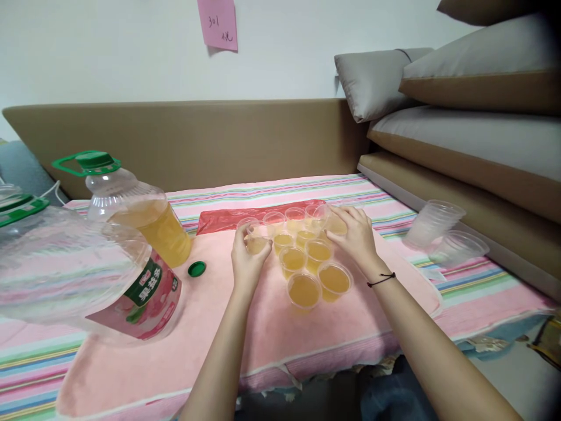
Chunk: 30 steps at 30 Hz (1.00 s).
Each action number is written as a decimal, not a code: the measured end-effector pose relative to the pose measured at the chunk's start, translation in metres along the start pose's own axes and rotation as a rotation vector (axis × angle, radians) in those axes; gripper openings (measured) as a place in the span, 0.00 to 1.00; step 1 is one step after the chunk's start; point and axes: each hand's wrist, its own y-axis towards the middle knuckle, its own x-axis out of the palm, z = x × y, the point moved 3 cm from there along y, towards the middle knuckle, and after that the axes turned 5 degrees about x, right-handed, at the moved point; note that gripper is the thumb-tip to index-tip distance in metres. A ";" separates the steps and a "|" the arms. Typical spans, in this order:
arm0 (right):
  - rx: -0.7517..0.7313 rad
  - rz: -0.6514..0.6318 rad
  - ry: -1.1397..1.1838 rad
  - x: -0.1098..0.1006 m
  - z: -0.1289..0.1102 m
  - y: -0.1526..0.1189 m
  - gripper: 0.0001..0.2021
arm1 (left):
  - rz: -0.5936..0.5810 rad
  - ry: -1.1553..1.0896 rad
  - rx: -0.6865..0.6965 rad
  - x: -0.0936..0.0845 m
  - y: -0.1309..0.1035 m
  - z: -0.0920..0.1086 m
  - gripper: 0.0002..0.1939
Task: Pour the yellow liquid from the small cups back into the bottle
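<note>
Though the near cups [304, 291] at centre have been filled, the stacked cups [432, 224] at right are left unfilled; two outer cups [258, 245] are gripped separately by left hand [246, 260] and right hand [357, 237].

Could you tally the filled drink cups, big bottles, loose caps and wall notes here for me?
Filled drink cups: at least 8; overlaps and fingers hide the exact count
Big bottles: 2
Loose green cap: 1
Pink wall note: 1
Total: at least 12
</note>
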 end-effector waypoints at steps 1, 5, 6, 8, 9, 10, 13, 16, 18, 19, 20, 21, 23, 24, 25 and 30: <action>-0.004 -0.002 -0.012 0.000 -0.001 0.000 0.25 | 0.003 -0.006 -0.019 0.000 0.000 0.000 0.27; -0.008 -0.014 -0.030 0.003 -0.004 0.001 0.25 | 0.009 -0.013 -0.041 0.003 0.007 0.000 0.29; -0.011 -0.016 -0.032 0.004 -0.004 0.001 0.26 | 0.007 -0.016 -0.039 0.004 0.009 0.002 0.29; -0.017 -0.014 -0.039 0.005 -0.005 0.001 0.26 | 0.010 -0.022 -0.035 0.005 0.015 0.006 0.29; -0.019 -0.010 -0.043 0.006 -0.005 0.002 0.25 | 0.013 -0.024 -0.029 0.006 0.018 0.008 0.28; -0.021 -0.003 -0.047 0.006 -0.006 0.002 0.25 | 0.016 -0.025 -0.023 0.006 0.021 0.010 0.28; -0.018 0.008 -0.059 0.006 -0.006 0.003 0.25 | 0.017 -0.036 -0.029 0.006 0.025 0.013 0.29; -0.012 0.009 -0.070 0.006 -0.006 0.004 0.24 | 0.000 -0.068 -0.060 0.005 0.026 0.011 0.30; -0.018 0.005 -0.072 0.007 -0.007 0.005 0.25 | 0.002 -0.066 -0.068 0.003 0.025 0.011 0.31; -0.023 0.003 -0.072 0.007 -0.007 0.005 0.24 | 0.007 -0.060 -0.068 0.002 0.025 0.011 0.31; -0.030 0.001 -0.073 0.008 -0.007 0.006 0.24 | 0.009 -0.057 -0.068 0.001 0.025 0.011 0.31; -0.036 -0.002 -0.075 0.009 -0.007 0.006 0.24 | 0.007 -0.057 -0.066 0.000 0.025 0.012 0.31; -0.046 0.001 -0.082 0.010 -0.008 0.007 0.24 | -0.010 -0.061 -0.061 -0.003 0.025 0.014 0.30; -0.049 0.002 -0.089 0.010 -0.008 0.007 0.24 | -0.017 -0.061 -0.059 -0.004 0.025 0.014 0.30; -0.054 0.003 -0.095 0.011 -0.008 0.007 0.24 | -0.020 -0.058 -0.056 -0.006 0.025 0.015 0.30; -0.079 -0.009 -0.122 0.009 -0.014 0.008 0.24 | -0.043 -0.014 -0.019 -0.011 0.019 0.019 0.30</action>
